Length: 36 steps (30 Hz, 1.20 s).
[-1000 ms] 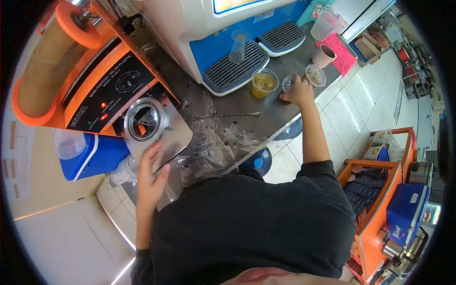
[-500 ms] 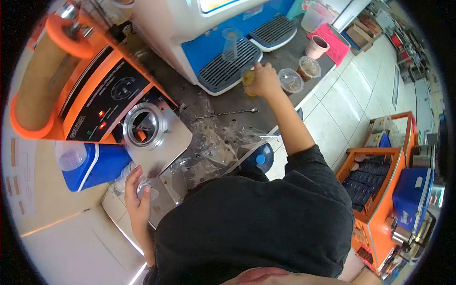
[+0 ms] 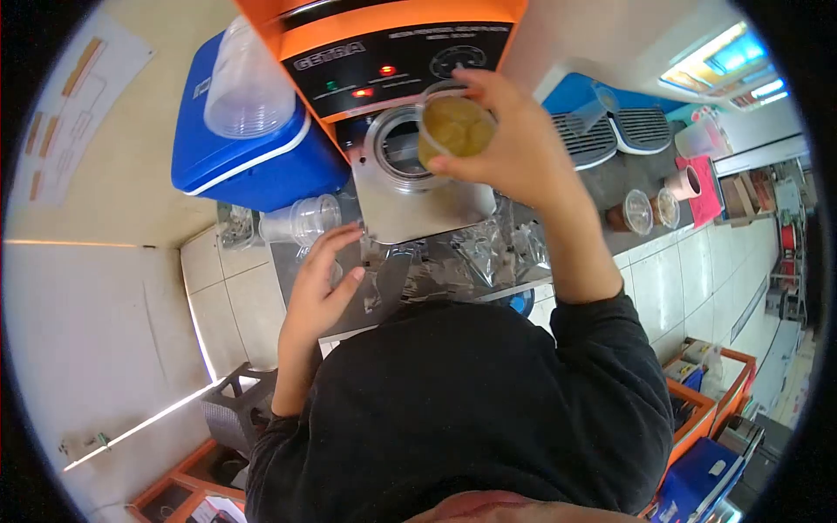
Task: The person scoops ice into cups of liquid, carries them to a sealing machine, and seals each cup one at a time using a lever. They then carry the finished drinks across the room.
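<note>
My right hand (image 3: 527,152) grips a clear plastic cup (image 3: 455,131) filled with a yellow-green drink. The cup is beside and partly over the round metal cup holder (image 3: 377,157) of an orange and black cup sealing machine (image 3: 392,74), overlapping the holder's right side in this view. Fingers spread and holding nothing, my left hand (image 3: 321,292) hovers near the machine's metal plate (image 3: 418,216). Just behind its fingers lie nested clear plastic cups (image 3: 301,218) on the dark counter.
A blue cooler box (image 3: 205,148) carries a stack of plastic cups (image 3: 253,83). Crumpled clear plastic (image 3: 479,253) lies along the counter. To the right are a drink dispenser's drip trays (image 3: 641,131), two lidded cups (image 3: 638,212) (image 3: 667,207) and a pink cup (image 3: 683,183).
My right hand has carried the yellow-green drink from beside the dispenser to the sealing machine. The view has turned toward the machine. My left hand stays open.
</note>
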Available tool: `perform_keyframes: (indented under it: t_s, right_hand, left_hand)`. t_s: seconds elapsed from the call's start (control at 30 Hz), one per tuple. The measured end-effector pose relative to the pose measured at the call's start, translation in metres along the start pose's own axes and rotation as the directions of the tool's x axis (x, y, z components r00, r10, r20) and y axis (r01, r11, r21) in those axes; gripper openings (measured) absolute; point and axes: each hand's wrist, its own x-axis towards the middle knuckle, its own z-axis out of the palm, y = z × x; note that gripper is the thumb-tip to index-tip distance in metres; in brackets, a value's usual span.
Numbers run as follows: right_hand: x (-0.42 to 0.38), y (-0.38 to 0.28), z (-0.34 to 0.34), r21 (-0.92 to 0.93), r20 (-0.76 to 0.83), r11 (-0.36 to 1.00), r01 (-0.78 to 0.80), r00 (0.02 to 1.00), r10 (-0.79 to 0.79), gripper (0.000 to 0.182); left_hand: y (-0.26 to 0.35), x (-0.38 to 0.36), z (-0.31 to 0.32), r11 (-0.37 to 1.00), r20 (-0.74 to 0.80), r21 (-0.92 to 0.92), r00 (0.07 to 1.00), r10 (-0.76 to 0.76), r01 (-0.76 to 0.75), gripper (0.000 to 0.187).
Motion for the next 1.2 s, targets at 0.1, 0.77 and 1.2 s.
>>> perform_keyframes:
  t_s: [0.1, 0.77, 1.2]
  right_hand:
    - [0.007, -0.001, 0.045, -0.060, -0.012, 0.997, 0.044, 0.999, -0.045, 0.074]
    - [-0.013, 0.066, 0.083, -0.217, -0.112, 0.946, -0.242, 0.969, 0.222, 0.033]
    - [-0.024, 0.084, 0.084, 0.607, 0.239, 0.588, -0.535, 0.828, 0.507, 0.020]
  left_hand:
    - [-0.015, -0.022, -0.013, 0.995, -0.053, -0.040, 0.994, -0.097, 0.095, 0.039]
    - [-0.025, -0.020, -0.024, 0.985, -0.046, -0.027, 0.984, -0.172, 0.171, 0.038]
    - [0.004, 0.111, 0.032, 0.818, -0.161, 0.564, 0.957, 0.241, -0.111, 0.034]
